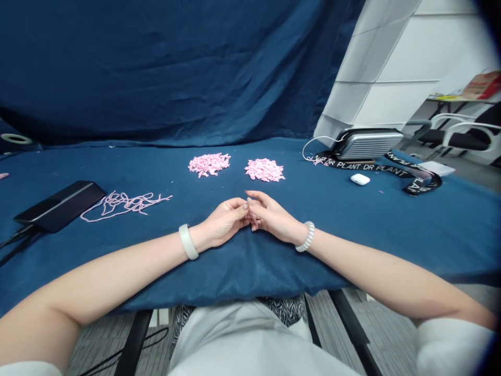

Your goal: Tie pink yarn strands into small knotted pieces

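Note:
My left hand [229, 222] and my right hand [272, 216] meet over the front of the blue cloth-covered table. Fingers and thumbs of both are pinched together on a short bit of pink yarn [254, 221], mostly hidden between the fingertips. Beyond my hands lie two heaps of small pink yarn pieces, a left heap [209, 164] and a right heap [264, 170]. To the left of my left hand, loose long strands of pink yarn [125, 203] lie tangled on the cloth.
At the left is a black flat device [60, 206] with cables. A silver ribbed case [370, 144], a black lettered strap [364, 167] and a white earbud case [359, 179] sit at the right. Blue cloth [168, 73] hangs behind the table [332, 219].

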Action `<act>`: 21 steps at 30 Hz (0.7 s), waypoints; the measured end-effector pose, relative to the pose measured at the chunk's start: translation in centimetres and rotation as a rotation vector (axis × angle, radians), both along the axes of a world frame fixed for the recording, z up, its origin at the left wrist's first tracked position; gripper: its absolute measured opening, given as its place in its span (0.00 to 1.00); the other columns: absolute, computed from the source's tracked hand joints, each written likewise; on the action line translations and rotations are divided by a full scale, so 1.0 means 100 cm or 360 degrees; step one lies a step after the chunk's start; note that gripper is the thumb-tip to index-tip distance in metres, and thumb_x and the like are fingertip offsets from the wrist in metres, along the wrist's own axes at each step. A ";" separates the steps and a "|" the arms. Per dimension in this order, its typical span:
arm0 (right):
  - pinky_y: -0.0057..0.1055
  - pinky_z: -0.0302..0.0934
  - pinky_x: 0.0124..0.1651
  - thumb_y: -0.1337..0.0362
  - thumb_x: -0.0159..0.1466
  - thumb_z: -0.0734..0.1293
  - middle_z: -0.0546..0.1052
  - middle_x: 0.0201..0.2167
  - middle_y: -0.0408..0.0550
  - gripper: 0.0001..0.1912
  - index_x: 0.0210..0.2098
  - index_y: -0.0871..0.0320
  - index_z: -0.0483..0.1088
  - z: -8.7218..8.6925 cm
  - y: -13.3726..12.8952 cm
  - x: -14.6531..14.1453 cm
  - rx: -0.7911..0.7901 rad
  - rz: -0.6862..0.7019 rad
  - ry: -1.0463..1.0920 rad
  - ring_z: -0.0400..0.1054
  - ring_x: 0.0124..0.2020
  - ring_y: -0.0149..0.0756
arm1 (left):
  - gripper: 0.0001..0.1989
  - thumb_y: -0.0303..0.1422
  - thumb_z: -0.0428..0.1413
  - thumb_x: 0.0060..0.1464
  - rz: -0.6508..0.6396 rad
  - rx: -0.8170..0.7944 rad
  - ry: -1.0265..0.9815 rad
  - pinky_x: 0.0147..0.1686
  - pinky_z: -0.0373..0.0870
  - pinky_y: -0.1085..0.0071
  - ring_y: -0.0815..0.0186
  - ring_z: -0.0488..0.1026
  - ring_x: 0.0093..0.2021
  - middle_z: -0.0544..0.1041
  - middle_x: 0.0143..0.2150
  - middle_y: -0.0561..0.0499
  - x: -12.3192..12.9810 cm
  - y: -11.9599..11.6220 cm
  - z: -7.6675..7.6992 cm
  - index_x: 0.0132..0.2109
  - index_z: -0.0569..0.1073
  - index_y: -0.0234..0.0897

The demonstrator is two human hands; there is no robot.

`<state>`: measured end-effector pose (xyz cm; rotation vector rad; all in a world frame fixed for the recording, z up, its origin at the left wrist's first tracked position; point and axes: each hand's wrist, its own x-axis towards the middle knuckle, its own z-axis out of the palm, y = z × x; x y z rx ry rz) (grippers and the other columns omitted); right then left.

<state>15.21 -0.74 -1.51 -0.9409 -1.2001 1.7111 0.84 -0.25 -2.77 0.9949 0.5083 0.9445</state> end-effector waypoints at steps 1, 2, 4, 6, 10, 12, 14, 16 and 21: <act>0.24 0.61 0.24 0.57 0.55 0.69 0.66 0.25 0.38 0.27 0.51 0.54 0.58 0.000 0.000 0.000 -0.0023 0.0007 0.0027 0.61 0.22 0.25 | 0.12 0.37 0.63 0.45 0.0011 -0.0007 -0.0006 0.33 0.68 0.67 0.65 0.72 0.30 0.74 0.28 0.49 0.000 0.000 0.000 0.30 0.72 0.32; 0.25 0.62 0.25 0.56 0.56 0.69 0.67 0.27 0.39 0.26 0.50 0.53 0.59 0.001 0.001 0.002 -0.0046 0.0030 0.0071 0.62 0.23 0.25 | 0.12 0.36 0.63 0.46 0.0021 -0.0025 -0.0008 0.33 0.68 0.67 0.66 0.72 0.29 0.74 0.27 0.50 0.000 0.000 0.000 0.30 0.71 0.33; 0.26 0.62 0.27 0.52 0.57 0.66 0.70 0.30 0.41 0.23 0.48 0.54 0.62 0.002 0.003 0.005 -0.0043 0.0083 0.0171 0.64 0.25 0.26 | 0.12 0.36 0.62 0.47 0.0040 -0.0078 0.0009 0.33 0.67 0.69 0.68 0.71 0.29 0.72 0.25 0.51 0.000 0.001 0.000 0.29 0.70 0.33; 0.26 0.62 0.28 0.51 0.57 0.66 0.71 0.32 0.44 0.20 0.45 0.55 0.66 0.002 0.008 0.011 0.0032 0.0089 0.0200 0.65 0.27 0.26 | 0.12 0.36 0.63 0.46 0.0061 -0.0138 0.0033 0.34 0.66 0.72 0.70 0.70 0.29 0.72 0.27 0.51 0.000 0.001 0.001 0.29 0.71 0.32; 0.26 0.63 0.34 0.56 0.54 0.69 0.74 0.31 0.45 0.17 0.41 0.59 0.73 0.000 0.016 0.018 0.0238 0.0031 0.0026 0.67 0.30 0.27 | 0.11 0.35 0.64 0.44 0.0065 -0.0213 0.0034 0.35 0.64 0.75 0.73 0.69 0.30 0.73 0.29 0.51 -0.001 0.002 0.001 0.31 0.73 0.31; 0.27 0.63 0.36 0.57 0.54 0.69 0.75 0.32 0.46 0.16 0.39 0.59 0.74 -0.002 0.017 0.019 0.0327 0.0066 -0.0042 0.67 0.31 0.28 | 0.11 0.35 0.64 0.43 0.0031 -0.0198 0.0050 0.35 0.64 0.74 0.73 0.69 0.30 0.73 0.28 0.51 -0.002 0.002 0.000 0.30 0.74 0.31; 0.28 0.63 0.36 0.57 0.54 0.70 0.75 0.31 0.46 0.15 0.38 0.58 0.74 -0.004 0.017 0.018 0.0389 0.0129 -0.0061 0.67 0.31 0.28 | 0.11 0.36 0.64 0.45 -0.0013 -0.0145 0.0074 0.36 0.63 0.74 0.72 0.69 0.30 0.73 0.28 0.50 -0.002 0.002 0.000 0.30 0.74 0.30; 0.29 0.63 0.34 0.58 0.54 0.69 0.75 0.30 0.45 0.14 0.37 0.58 0.74 -0.006 0.016 0.016 0.0401 0.0180 -0.0049 0.67 0.29 0.28 | 0.12 0.36 0.63 0.46 -0.0047 -0.0096 0.0085 0.36 0.63 0.73 0.72 0.69 0.31 0.74 0.29 0.50 -0.002 0.002 -0.001 0.30 0.75 0.29; 0.29 0.62 0.34 0.59 0.54 0.70 0.73 0.26 0.44 0.10 0.31 0.59 0.73 -0.005 0.010 0.012 0.0393 0.0147 0.0023 0.66 0.27 0.28 | 0.12 0.36 0.62 0.47 -0.0072 -0.0064 0.0132 0.33 0.63 0.74 0.73 0.67 0.27 0.72 0.26 0.50 -0.001 0.001 -0.001 0.30 0.74 0.29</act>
